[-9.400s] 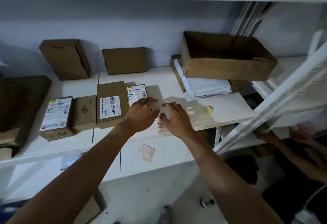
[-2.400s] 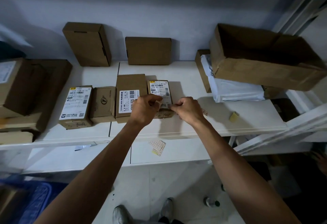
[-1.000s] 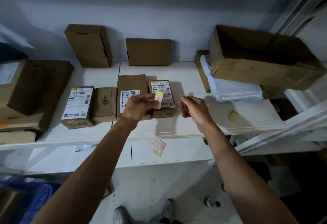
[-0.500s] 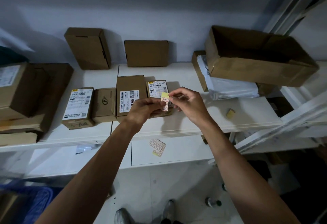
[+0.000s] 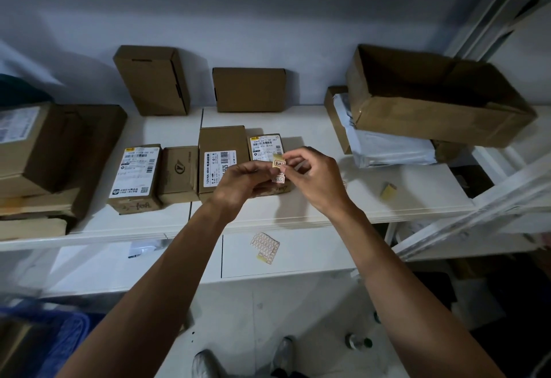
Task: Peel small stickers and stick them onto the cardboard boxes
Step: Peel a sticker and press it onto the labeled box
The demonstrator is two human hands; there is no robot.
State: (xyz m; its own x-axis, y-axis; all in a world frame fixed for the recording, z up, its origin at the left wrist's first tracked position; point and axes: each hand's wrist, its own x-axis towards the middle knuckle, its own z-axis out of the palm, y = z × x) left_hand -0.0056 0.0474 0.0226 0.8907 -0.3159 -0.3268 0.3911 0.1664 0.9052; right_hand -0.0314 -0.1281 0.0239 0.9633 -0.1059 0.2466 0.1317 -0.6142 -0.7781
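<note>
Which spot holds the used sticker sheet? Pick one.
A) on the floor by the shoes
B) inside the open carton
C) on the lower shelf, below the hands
C: the used sticker sheet lies flat on the lower shelf, below both hands.

A white shelf [image 5: 313,127] holds many brown boxes. At the back, two plain boxes [image 5: 152,79] [image 5: 250,90] lean on the wall. In front sits a row of four small boxes: one with a big white label [image 5: 135,178], a plain one [image 5: 178,173], a taller one [image 5: 222,151], and one more with a label [image 5: 266,146]. On the right, an open box [image 5: 432,94] rests on white bags [image 5: 387,148]. A small yellow scrap [image 5: 388,190] lies alone. On the left, big boxes [image 5: 44,151] are stacked. A lower white shelf [image 5: 298,258] carries a sticker sheet [image 5: 266,247].
</note>
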